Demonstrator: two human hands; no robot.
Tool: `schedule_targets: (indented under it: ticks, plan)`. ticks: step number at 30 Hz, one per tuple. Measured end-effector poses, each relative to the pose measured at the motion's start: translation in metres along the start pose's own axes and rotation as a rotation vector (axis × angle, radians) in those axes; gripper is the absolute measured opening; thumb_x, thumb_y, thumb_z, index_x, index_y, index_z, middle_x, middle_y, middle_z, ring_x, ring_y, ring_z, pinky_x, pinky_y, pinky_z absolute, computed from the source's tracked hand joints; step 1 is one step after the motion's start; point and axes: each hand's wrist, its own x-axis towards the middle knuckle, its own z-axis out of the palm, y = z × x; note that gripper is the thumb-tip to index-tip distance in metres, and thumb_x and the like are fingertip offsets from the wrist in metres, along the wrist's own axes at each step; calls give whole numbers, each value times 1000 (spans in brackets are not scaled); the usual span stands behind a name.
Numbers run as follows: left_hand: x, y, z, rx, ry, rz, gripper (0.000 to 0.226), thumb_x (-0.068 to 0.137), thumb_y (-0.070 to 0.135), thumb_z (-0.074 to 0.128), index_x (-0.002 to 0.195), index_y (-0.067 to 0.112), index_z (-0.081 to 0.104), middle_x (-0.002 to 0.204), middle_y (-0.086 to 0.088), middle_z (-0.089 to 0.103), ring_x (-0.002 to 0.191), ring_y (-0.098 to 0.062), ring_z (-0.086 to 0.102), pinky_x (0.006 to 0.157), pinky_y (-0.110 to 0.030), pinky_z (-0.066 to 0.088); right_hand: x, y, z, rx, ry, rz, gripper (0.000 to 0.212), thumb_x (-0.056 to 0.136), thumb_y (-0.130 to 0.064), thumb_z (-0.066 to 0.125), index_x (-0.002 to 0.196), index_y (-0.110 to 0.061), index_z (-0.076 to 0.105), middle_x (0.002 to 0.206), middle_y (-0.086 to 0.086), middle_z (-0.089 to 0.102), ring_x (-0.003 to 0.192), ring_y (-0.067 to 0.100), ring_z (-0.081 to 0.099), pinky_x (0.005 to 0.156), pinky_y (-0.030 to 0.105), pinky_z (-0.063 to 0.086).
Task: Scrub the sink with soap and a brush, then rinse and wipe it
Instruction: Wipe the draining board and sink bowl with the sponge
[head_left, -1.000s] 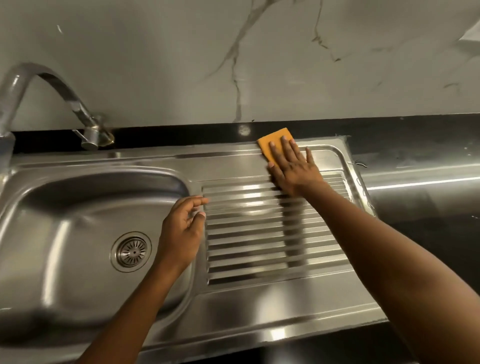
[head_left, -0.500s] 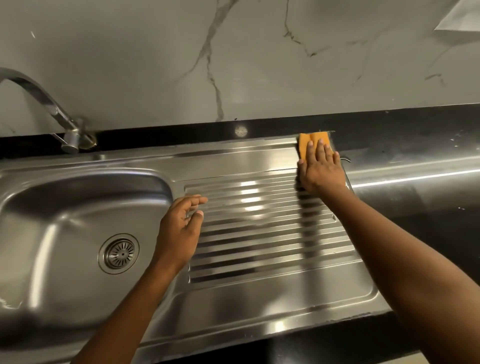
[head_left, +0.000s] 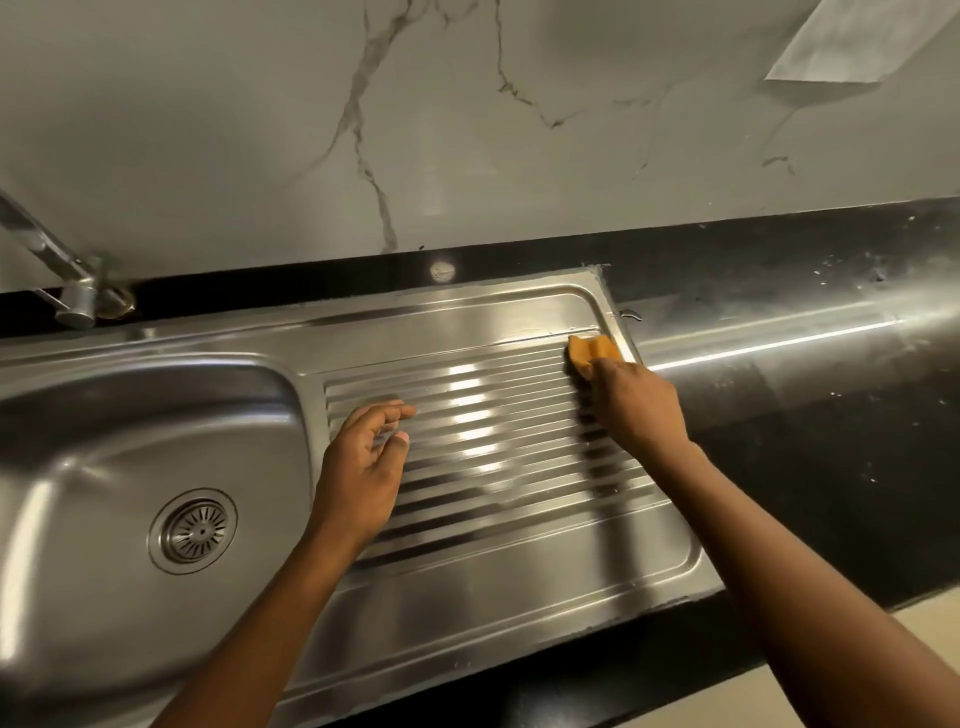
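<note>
The stainless steel sink (head_left: 171, 431) has a bowl on the left with a round drain (head_left: 193, 530), and a ribbed drainboard (head_left: 483, 467) on the right. My right hand (head_left: 636, 405) is closed around an orange sponge (head_left: 592, 349) and presses it onto the drainboard's far right corner. My left hand (head_left: 363, 467) hovers over the left end of the ribs, fingers loosely curled and apart, holding nothing. No brush or soap is in view.
A metal tap (head_left: 72, 291) stands at the back left on the black counter (head_left: 810, 467). Behind it rises a marble-patterned wall (head_left: 467, 130), with a paper sheet (head_left: 852, 41) stuck at its top right. The counter's front edge runs along the bottom right.
My right hand slid the sponge rightward along the drainboard's back edge, then pulled it nearer, onto the ribs' right end, and curled around it. My left hand kept its pose.
</note>
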Motion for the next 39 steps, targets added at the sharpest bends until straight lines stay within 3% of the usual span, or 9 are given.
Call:
schedule_targets:
  ticks: [3,7,12,16,20,22,25,29,39]
  plan:
    - [1,1,6,1,0,6,31,104,3,58,124,21,73,134,14,63,121,11,56,97,-3,45,3,10,-11,241,18,143,34,108,-40,42,115,-17,66,90,8,74,79,32,69,69,41,55]
    - [3,1,10,14,-3,-9,31,105,5,58,126,23,72,137,12,63,120,15,55,95,-1,44,21,25,-35,878,-36,339,30,109,-31,49,112,-12,71,103,11,72,96,29,68,86,48,56]
    - [4,2,13,22,17,-19,31,105,7,58,125,25,72,140,9,63,121,11,57,91,-2,45,55,42,-54,1174,-100,418,26,111,-35,45,126,-18,58,110,1,64,106,25,64,81,35,53]
    - [3,2,15,27,26,-24,30,106,7,57,127,24,72,140,9,63,122,9,57,90,-1,45,85,57,-41,881,-99,361,36,108,-35,52,136,-14,60,130,6,62,122,31,59,96,44,52]
    - [3,-1,17,31,34,-29,31,106,6,57,125,26,72,140,9,63,122,12,56,93,-1,44,100,60,-31,386,39,103,51,99,-13,62,149,-16,52,158,6,42,145,33,41,113,50,42]
    - [3,-2,18,38,37,-28,32,105,6,57,124,28,72,140,9,63,123,11,56,96,-3,44,104,62,-26,242,-64,-82,58,102,-23,59,158,-22,41,168,3,29,154,33,25,121,53,30]
    - [3,-1,18,40,41,-33,33,105,6,57,122,31,71,139,9,63,122,13,56,94,-1,44,107,73,-8,79,-285,-196,67,109,-55,32,167,-30,10,175,-3,1,161,27,-1,128,52,7]
    - [0,-1,17,44,47,-29,33,105,5,57,121,31,70,136,10,64,123,10,56,92,1,43,98,84,14,72,-286,-204,78,103,-69,24,166,-34,-8,173,-6,-14,160,22,-11,129,50,0]
    - [-9,-2,23,42,11,-25,33,104,6,59,122,30,72,137,10,65,117,7,60,90,-3,46,15,79,21,153,-148,-205,65,110,-61,24,166,-35,7,174,-8,-1,161,16,-4,130,46,3]
